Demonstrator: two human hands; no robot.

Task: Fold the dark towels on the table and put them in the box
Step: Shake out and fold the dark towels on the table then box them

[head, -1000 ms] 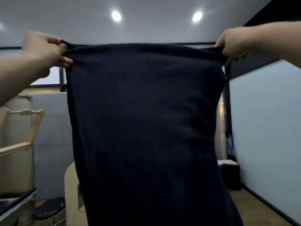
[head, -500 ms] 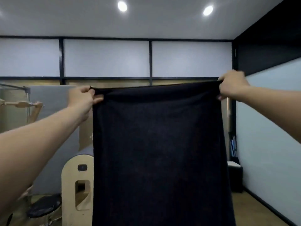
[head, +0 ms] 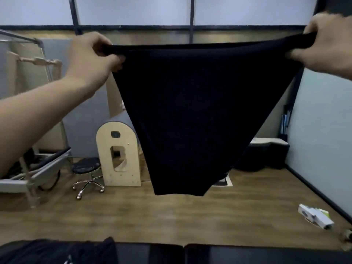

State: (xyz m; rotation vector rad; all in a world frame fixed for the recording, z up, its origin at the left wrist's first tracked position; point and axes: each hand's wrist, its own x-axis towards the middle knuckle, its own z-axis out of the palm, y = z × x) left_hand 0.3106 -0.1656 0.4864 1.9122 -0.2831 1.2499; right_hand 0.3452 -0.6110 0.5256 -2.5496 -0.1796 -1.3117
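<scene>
Towel (head: 190, 111) pinched by top corners in curled fingers of left hand (head: 91, 54) and right hand (head: 327, 46), high above table (head: 228, 254). Risks slipping from either pinch, dropping beyond table.

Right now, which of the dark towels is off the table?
The spread towel, gripped at its top corners by the left hand and right hand; the crumpled towel lies on the table.

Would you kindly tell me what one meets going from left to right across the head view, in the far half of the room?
Metal-framed bench → black rolling stool → pale wooden arched unit → dark towel, held up → black bin → white carton on the floor.
</scene>
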